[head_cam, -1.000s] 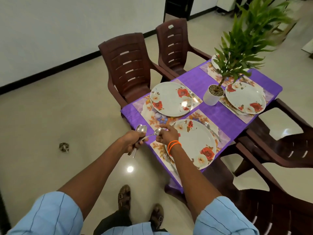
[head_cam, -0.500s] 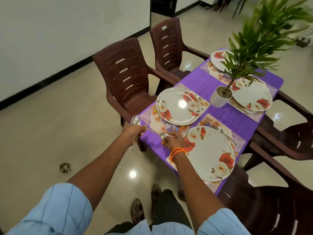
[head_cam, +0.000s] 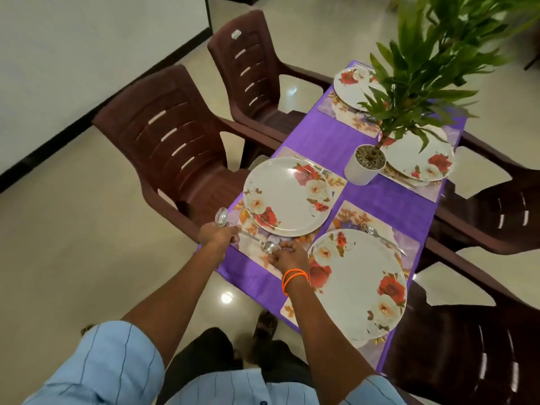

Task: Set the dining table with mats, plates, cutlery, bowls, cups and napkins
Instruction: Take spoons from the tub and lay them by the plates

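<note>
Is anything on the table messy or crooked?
Nothing looks spilled or broken. The nearest plate sticks out past the table edge, so it could tip. The left hand grips spoons, and the right hand holds one spoon over the mat, not yet laid down.

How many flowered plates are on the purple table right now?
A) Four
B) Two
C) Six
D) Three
A: four flowered plates show on the purple tablecloth, each on its own mat: the nearest plate, the plate by the near chair, the plate behind the white plant pot, and the far plate partly hidden by leaves.
</note>
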